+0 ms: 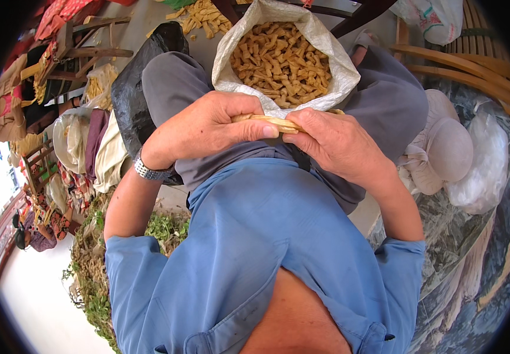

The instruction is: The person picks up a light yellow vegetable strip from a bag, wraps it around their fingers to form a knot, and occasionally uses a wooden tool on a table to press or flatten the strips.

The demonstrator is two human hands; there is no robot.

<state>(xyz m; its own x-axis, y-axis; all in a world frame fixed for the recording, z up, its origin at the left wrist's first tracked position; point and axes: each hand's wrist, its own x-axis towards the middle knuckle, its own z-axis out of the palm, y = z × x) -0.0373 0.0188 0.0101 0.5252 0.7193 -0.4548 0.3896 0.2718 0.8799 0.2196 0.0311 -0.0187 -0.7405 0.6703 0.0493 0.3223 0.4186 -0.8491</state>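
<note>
Between my two hands a pale yellow, folded strip [279, 122], which looks like dried food, is stretched just above my lap. My left hand [208, 128] grips its left part, with the thumb along the near side. At the other end, the thumb and fingers of my right hand [332, 137] pinch it. Directly beyond both hands stands an open white woven sack [345, 77] between my knees. Many small tan knotted pieces [281, 64] fill the visible part of it. My fingers hide parts of the strip.
A black plastic bag [133, 97] lies by my left knee. More yellow strips [206, 17] lie on the floor beyond. Wooden chairs [91, 48] and another person [42, 230] are at left, near heaped green plants [95, 283]. A pale hat [447, 146] and clear plastic bag [480, 168] are at right.
</note>
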